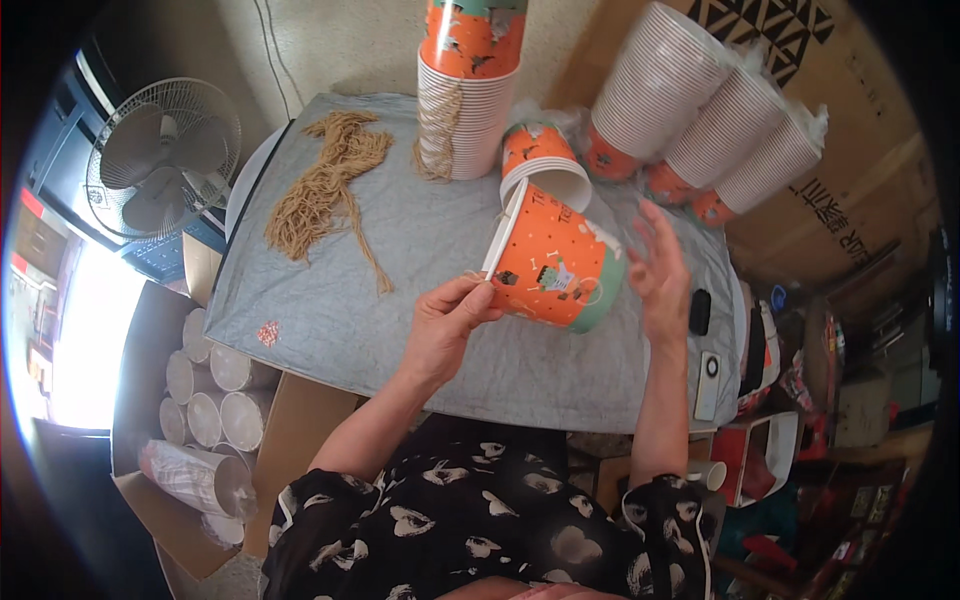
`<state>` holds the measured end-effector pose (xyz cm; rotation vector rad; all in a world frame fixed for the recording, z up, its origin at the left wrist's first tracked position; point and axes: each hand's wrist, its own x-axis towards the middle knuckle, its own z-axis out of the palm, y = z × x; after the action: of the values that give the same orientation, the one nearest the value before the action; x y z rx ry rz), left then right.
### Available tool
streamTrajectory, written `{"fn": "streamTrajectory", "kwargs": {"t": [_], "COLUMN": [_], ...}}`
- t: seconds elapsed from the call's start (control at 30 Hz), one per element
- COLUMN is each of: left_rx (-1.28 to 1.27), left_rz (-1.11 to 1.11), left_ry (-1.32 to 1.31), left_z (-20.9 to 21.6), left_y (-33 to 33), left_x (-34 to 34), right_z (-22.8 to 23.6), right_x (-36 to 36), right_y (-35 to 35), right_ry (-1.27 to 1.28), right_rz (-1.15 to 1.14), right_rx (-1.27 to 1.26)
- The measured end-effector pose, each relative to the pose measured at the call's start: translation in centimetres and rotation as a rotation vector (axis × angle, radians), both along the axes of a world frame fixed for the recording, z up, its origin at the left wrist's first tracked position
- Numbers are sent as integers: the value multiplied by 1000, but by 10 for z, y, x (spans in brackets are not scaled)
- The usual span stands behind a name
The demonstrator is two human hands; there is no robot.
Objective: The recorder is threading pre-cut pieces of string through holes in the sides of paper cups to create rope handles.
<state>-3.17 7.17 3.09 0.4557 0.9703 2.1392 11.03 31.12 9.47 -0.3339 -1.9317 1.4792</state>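
An orange paper bucket (555,255) with a green base and cartoon prints is held tilted above the grey cloth, its white rim toward the left. My left hand (455,312) pinches that rim between thumb and fingers, where a bit of twine seems to show. Beside the green base, my right hand (660,265) is open with its fingers apart; nothing is in it. Behind the held bucket, a few nested buckets (540,150) lie on their side. A tall stack of buckets (462,110) stands further back, twine hanging down its side. Loose tan twine (335,180) lies in a heap to the left.
Several plastic-wrapped bucket stacks (665,80) lean at the back right against a large cardboard sheet (850,130). A black oblong object (700,312) and a white device (708,385) lie near the right edge. At left are a fan (165,150) and a carton (290,430) of wrapped stacks.
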Motion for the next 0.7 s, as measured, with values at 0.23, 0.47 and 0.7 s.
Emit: {"fn": "streamTrajectory", "kwargs": {"t": [0.23,0.47,0.7], "left_rx": [210,230,630], "left_rz": [-45,-192,-179], "left_ry": [-85,-147,18], "left_z": [13,67,175], "left_y": [23,36,50], "left_x": [-8,-53,-220], "right_z": [-3,22,187], "right_x": [-21,-50,-136], "right_y": [-25,15,35], "right_ry": [133,269,268], "right_rz": [105,78,46], "right_rx": [-190,-193,605]}}
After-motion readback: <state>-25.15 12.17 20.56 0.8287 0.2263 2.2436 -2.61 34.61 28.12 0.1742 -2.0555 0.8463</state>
